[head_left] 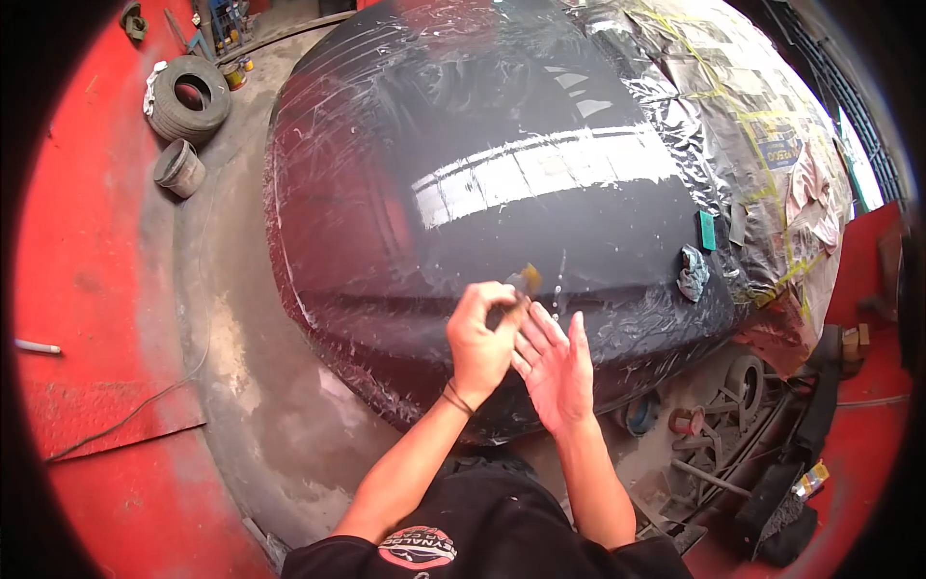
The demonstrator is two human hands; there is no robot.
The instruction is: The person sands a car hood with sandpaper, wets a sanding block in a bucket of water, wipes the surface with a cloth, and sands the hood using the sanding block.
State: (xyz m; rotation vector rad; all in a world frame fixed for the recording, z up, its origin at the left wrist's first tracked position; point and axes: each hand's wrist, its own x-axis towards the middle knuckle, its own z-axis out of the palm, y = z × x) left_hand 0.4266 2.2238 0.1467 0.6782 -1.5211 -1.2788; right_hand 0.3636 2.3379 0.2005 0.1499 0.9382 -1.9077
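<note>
My left hand [479, 343] is closed in a pinch on a small yellow-and-dark piece [528, 281], blurred, whose kind I cannot make out. Close beside it, my right hand [558, 376] is open, its fingers stretched out and palm turned up, with the fingertips near the piece. Both hands are over the front edge of a dark car hood [367, 241], which has whitish smears and a bright window reflection. A crumpled grey-blue rag [693, 273] and a green block [707, 231] lie on the hood's right side.
Masking paper and plastic [762, 145] with yellow tape cover the car to the right. A tyre [191, 99] and a bucket [179, 169] stand on the floor at left. Wheel parts and bars [719, 429] lie at lower right. Red walls flank both sides.
</note>
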